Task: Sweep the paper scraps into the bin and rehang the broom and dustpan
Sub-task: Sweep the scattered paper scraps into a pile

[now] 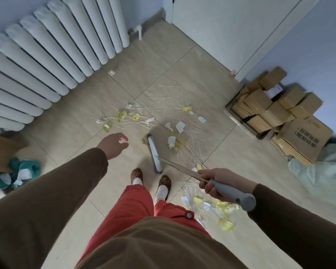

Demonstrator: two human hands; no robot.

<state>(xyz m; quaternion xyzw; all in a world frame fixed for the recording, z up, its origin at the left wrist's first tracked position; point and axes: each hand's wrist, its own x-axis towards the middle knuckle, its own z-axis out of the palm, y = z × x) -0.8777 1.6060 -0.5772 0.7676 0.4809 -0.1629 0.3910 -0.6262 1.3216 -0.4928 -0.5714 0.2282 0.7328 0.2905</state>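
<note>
Tiled floor (70, 121) w/ paper scraps (179, 126); R hand (216, 182) grips broom (155, 155) handle, L hand (113, 144) loose, holding nothing.

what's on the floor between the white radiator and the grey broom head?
Head view: from the white ribbed radiator comes bare beige tile, then a band of yellow and white paper scraps with thin white strips, just short of the grey broom head.

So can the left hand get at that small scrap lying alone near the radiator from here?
Probably not without stepping forward. The left hand hangs open above the floor just ahead of the feet, while the lone scrap lies well beyond it by the radiator. Bare floor lies between them, so nothing blocks the way.
</note>
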